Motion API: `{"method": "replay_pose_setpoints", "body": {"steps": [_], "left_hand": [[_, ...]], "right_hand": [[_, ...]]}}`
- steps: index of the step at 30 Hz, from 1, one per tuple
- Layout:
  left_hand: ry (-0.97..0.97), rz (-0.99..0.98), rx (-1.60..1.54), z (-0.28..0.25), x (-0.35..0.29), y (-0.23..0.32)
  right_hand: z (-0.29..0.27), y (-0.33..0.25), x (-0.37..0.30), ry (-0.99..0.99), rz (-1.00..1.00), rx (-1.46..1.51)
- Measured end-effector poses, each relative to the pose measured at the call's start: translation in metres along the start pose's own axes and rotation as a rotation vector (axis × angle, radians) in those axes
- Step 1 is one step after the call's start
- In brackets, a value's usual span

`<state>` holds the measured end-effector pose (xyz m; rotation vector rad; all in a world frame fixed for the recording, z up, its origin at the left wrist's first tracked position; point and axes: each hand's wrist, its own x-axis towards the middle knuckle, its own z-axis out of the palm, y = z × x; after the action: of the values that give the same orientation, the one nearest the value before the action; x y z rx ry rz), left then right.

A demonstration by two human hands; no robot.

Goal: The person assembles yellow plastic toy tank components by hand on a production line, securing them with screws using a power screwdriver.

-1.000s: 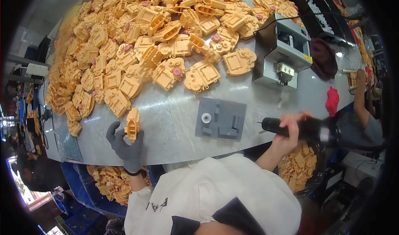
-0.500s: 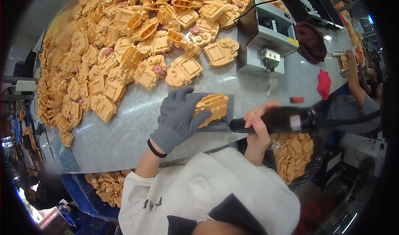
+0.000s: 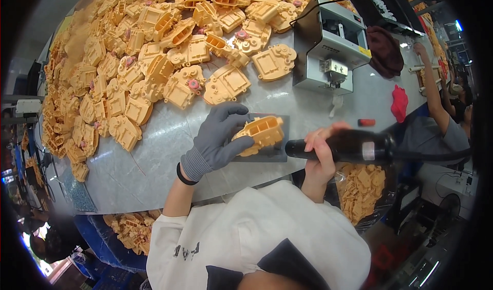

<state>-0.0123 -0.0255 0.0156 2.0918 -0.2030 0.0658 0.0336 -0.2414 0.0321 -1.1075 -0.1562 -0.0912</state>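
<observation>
Our gloved left hand (image 3: 218,138) had just brought an orange plastic part (image 3: 258,132) onto the grey block (image 3: 267,154) and clamped it there; our right hand (image 3: 319,154) gripped the black screwdriver (image 3: 341,147) beside the block, ready to fasten.

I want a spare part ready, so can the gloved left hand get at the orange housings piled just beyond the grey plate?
Probably yes, but not freely: the left hand is gripping an orange housing on the grey plate. The pile lies just beyond, nothing between.
</observation>
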Motion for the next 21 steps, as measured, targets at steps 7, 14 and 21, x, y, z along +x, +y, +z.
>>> {"method": "replay_pose_setpoints", "body": {"steps": [7,14,21], "left_hand": [[-0.067,0.055,0.359,0.008,0.01,-0.002],[0.089,0.036,0.341,0.016,0.003,0.008],[0.002,0.193,0.418,0.026,0.007,0.034]], "right_hand": [[0.002,0.0,-0.001,0.036,0.018,-0.021],[0.001,0.0,0.004,0.04,-0.005,-0.027],[0.002,0.0,0.004,0.035,-0.041,-0.05]]}}
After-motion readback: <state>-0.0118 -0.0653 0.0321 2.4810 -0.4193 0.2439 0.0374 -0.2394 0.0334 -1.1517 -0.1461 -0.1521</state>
